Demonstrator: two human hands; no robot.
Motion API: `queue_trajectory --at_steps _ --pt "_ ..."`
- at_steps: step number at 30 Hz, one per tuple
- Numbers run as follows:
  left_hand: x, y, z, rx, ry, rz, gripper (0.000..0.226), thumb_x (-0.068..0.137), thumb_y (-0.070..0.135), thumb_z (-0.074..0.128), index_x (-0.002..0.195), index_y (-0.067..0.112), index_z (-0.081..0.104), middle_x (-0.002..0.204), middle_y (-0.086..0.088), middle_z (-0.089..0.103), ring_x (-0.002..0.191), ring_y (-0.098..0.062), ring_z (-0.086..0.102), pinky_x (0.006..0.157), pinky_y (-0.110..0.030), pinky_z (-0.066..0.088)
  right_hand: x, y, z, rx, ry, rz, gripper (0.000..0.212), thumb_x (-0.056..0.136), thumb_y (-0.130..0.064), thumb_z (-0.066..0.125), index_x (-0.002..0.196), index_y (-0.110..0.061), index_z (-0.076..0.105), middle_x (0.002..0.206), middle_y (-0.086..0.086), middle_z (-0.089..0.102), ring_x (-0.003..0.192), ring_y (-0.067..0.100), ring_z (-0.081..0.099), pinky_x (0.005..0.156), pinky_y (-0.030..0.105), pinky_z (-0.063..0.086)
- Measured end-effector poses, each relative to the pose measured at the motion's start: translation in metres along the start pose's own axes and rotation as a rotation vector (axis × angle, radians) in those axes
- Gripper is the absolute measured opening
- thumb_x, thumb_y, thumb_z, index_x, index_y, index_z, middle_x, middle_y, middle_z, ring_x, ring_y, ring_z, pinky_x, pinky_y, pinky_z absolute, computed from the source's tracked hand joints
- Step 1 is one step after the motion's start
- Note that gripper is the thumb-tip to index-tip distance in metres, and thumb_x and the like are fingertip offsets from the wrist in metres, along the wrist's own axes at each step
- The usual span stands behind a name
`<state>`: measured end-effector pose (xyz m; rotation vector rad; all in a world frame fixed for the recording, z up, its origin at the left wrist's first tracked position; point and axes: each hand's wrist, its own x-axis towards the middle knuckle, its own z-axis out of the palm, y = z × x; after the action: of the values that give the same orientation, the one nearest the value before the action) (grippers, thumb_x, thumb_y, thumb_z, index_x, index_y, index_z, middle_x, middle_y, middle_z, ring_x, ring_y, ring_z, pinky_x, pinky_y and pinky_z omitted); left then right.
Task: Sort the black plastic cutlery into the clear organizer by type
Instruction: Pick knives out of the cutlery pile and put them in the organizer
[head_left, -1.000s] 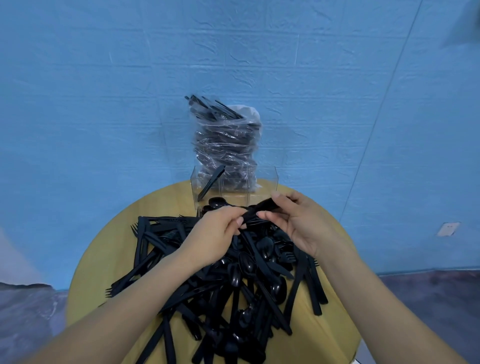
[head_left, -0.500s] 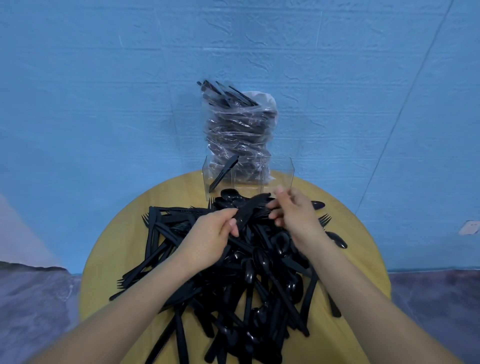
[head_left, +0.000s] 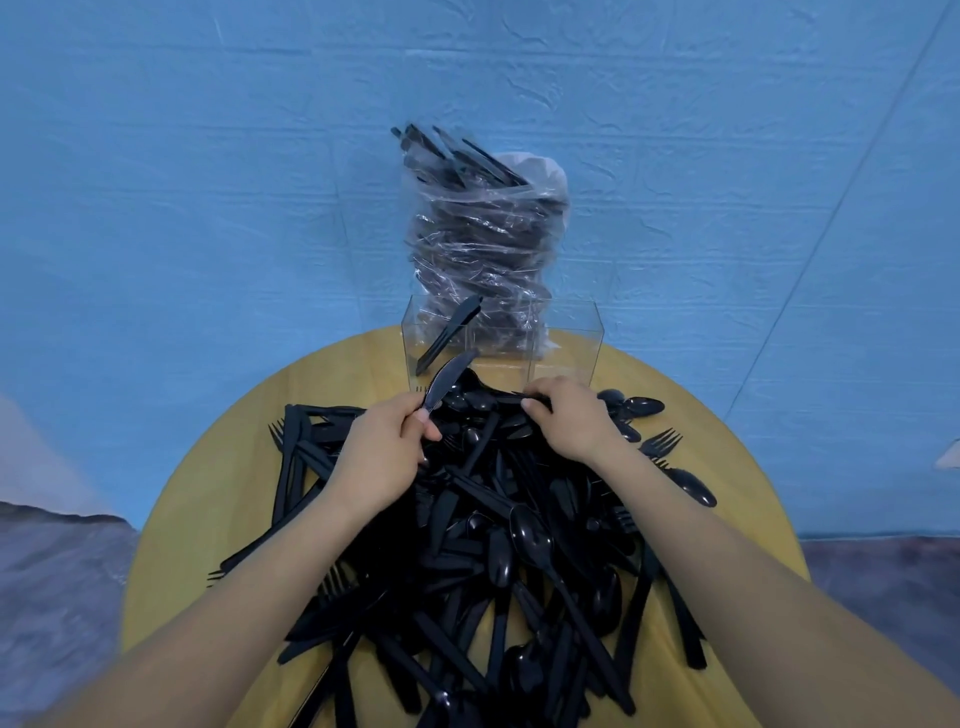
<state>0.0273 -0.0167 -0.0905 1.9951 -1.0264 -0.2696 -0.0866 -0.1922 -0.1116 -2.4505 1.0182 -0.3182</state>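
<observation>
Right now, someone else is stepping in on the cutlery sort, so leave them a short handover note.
Left hand grips a knife, blade toward the organizer.
Right hand pinches a piece in the pile; type unclear.
Organizer stands at the table's far edge; its left compartment holds a few knives, the others look empty.
Left: nearly the whole pile. A bag of cutlery stands behind.

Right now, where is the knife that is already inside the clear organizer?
In the head view, the knife leans tilted in the left compartment of the clear organizer, at the table's far edge, in front of the plastic bag of cutlery.
</observation>
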Motion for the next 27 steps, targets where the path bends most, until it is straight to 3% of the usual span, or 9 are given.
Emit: queue_trajectory --at_steps 3,6,11,14,20,23,27 --pt "0.0 -0.007 0.001 0.006 -0.012 -0.015 0.024 0.1 0.013 0.038 0.1 0.017 0.062 0.07 0.012 0.058 0.057 -0.005 0.05 0.051 -0.006 0.037 -0.007 -0.002 -0.002 0.112 0.029 -0.053 0.019 0.094 -0.022 0.055 0.11 -0.018 0.065 0.109 -0.002 0.065 0.108 0.019 0.056 0.102 0.045 0.038" --pt "0.0 -0.009 0.002 0.017 -0.014 -0.018 0.024 0.1 0.013 0.038 0.103 0.019 0.062 0.074 0.013 0.059 0.058 -0.004 0.051 0.053 -0.006 0.038 -0.021 -0.004 -0.007 0.218 0.057 -0.111 0.017 0.092 -0.014 0.059 0.106 -0.014 0.068 0.1 -0.003 0.067 0.093 0.012 0.058 0.09 0.028 0.046" --pt "-0.005 -0.006 0.001 0.043 -0.001 0.003 0.023 0.1 0.014 0.038 0.095 0.018 0.061 0.07 0.013 0.057 0.06 -0.005 0.051 0.055 -0.003 0.037 -0.047 -0.007 -0.019 0.227 0.214 -0.137 0.014 0.091 -0.017 0.061 0.1 -0.015 0.071 0.097 -0.005 0.062 0.089 0.008 0.055 0.083 0.021 0.041" --pt "-0.012 -0.003 0.001 0.066 0.004 0.033 0.024 0.1 0.014 0.038 0.093 0.016 0.06 0.072 0.012 0.057 0.06 -0.004 0.051 0.054 -0.003 0.035 -0.065 -0.012 -0.02 0.187 0.192 -0.173 0.015 0.09 -0.012 0.062 0.103 -0.014 0.07 0.098 -0.006 0.059 0.086 0.007 0.053 0.079 0.014 0.036" --pt "-0.024 -0.005 -0.002 0.091 0.026 0.025 0.025 0.1 0.014 0.038 0.102 0.008 0.063 0.077 0.012 0.059 0.061 -0.002 0.052 0.055 -0.003 0.037 -0.063 -0.03 -0.002 -0.134 -0.039 -0.331 0.043 0.094 -0.008 0.052 0.135 -0.021 0.05 0.136 -0.003 0.043 0.124 0.023 0.036 0.104 0.028 0.028" --pt "-0.03 -0.006 -0.003 0.077 0.025 0.025 0.025 0.1 0.014 0.039 0.108 0.01 0.062 0.09 0.009 0.063 0.062 -0.001 0.054 0.056 -0.003 0.038 -0.057 -0.039 0.007 -0.323 -0.086 -0.353 0.038 0.094 -0.011 0.051 0.13 -0.025 0.052 0.136 -0.002 0.041 0.124 0.024 0.033 0.101 0.035 0.028" --pt "-0.034 -0.009 -0.001 0.063 0.019 0.01 0.025 0.1 0.015 0.039 0.111 0.014 0.062 0.097 0.008 0.065 0.065 0.0 0.055 0.056 -0.002 0.038 -0.056 -0.045 0.005 -0.408 0.012 -0.42 0.027 0.091 -0.01 0.052 0.115 -0.023 0.056 0.125 -0.003 0.048 0.124 0.02 0.034 0.097 0.033 0.021"
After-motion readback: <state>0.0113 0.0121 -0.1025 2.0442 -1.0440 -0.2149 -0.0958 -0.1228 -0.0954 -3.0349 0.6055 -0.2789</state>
